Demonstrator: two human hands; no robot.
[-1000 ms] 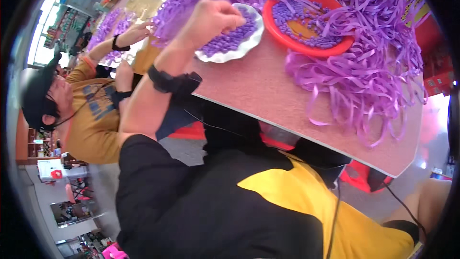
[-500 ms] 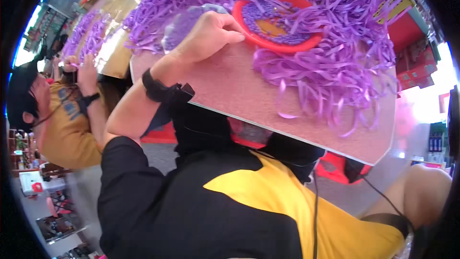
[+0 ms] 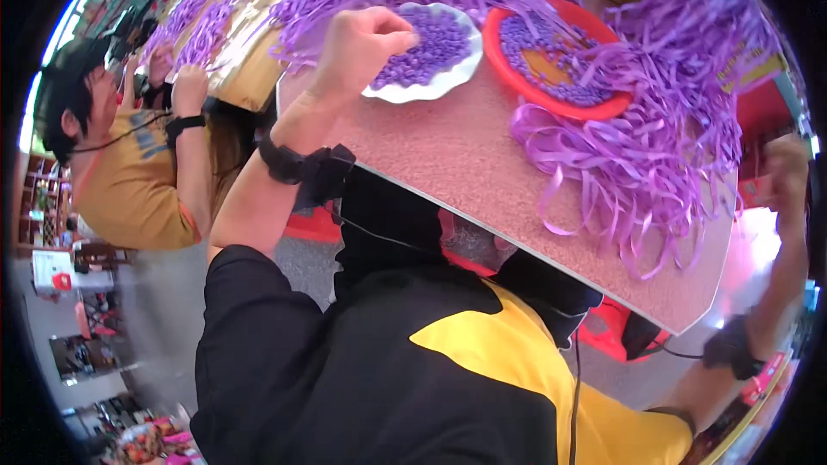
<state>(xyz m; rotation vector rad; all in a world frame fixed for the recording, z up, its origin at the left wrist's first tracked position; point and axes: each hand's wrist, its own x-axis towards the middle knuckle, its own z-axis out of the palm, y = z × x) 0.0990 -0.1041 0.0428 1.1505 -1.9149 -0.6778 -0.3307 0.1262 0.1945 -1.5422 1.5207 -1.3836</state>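
Since half a second ago the left hand (image 3: 360, 45) has stayed curled at the near-left side of the board while the white plate (image 3: 457, 77), then mostly hidden behind it, has come into plain view; the right arm has swung out to 3 o'clock.

Nearest, at 6 o'clock, lies the person's black and yellow top (image 3: 431, 370), smooth cloth. A black strap (image 3: 297, 168) wraps the left wrist, and the forearm rises from it toward 11 o'clock. That hand is closed in a loose fist, fingers folded in; whether it pinches anything I cannot tell. Its knuckles sit just beside the plate's left rim.

Under the hand runs a flat speckled reddish-brown board (image 3: 448, 155) with a thin pale edge and a cut corner at 4 o'clock. The scalloped plate holds a heap of small purple beads (image 3: 431, 39), at 12 o'clock. Just right of it a round red dish (image 3: 551, 96) holds more purple beads, half covered by ribbon. Glossy purple ribbon strips (image 3: 637, 164) curl in loops from 1 to 4 o'clock and spill over the board's edge.

The right hand (image 3: 788, 168) is raised at 3 o'clock, well apart from the beads, blurred; its grip cannot be told.

Farther, at 10 o'clock, another person in a mustard shirt (image 3: 129, 181) works with more purple strips (image 3: 202, 21) on a wooden table (image 3: 250, 77).
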